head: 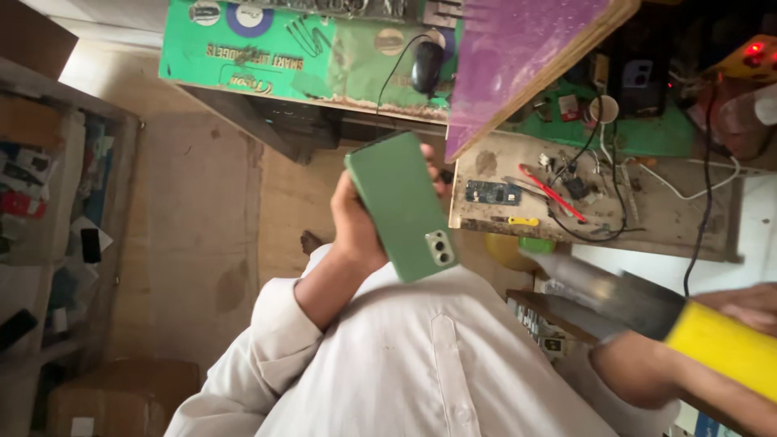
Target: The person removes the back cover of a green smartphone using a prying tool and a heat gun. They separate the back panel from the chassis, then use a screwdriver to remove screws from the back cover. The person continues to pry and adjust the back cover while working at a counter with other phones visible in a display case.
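Note:
My left hand (353, 231) grips a green phone (401, 202) from behind. Its back faces me, with the camera block at its lower corner, and it is held tilted in front of my white shirt (421, 364). My right hand (749, 303), at the right edge, is wrapped around the yellow handle of a heat gun (712, 336). The gun's metal nozzle (583, 279) points left toward the phone's lower end, a short gap away from it.
A workbench with a green mat (267, 48) and a black mouse (426, 66) lies at the top. A purple board (518, 48) juts over it. A dusty tray (647, 218) holds a small circuit board (492, 193), a red tool (550, 193) and wires. Shelves (48, 202) stand left.

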The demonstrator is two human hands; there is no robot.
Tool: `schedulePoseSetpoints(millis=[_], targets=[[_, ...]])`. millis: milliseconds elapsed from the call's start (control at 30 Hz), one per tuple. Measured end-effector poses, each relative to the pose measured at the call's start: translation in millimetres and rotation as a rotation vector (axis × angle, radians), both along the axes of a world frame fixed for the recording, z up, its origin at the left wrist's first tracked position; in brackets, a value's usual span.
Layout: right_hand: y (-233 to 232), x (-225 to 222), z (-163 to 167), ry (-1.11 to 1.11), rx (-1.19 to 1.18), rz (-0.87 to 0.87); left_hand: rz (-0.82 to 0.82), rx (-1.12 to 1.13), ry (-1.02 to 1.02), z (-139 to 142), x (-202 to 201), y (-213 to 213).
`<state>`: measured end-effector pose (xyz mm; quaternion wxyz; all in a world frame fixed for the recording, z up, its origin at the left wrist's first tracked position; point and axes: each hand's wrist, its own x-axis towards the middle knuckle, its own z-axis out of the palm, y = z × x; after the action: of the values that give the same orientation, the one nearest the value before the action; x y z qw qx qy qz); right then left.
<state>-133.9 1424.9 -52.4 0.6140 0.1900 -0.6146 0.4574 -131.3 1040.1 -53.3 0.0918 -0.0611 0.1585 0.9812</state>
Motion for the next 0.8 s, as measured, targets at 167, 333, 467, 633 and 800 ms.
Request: schedulePoseSetpoints(millis=[167,333,467,633,800], targets=[[-34,-37,73,0.065,0.68,0.499,-0.032,-0.021,0.008,-2,1,3],[-100,-44,64,-0.111,0.237,0.751,0.017,-0.019,-0.055,-8,2,5],[-147,-42,54,-0.202,-0.071,0.761,0.03,-0.009,-0.069,-8,9,-4],[-167,-45,64,-0.245,0.008,0.708,0.026,0.01,-0.042,-6,14,-14],[-167,-53,57,-0.207,-0.026,0.756,0.014,-0.009,-0.062,-6,16,-19]])
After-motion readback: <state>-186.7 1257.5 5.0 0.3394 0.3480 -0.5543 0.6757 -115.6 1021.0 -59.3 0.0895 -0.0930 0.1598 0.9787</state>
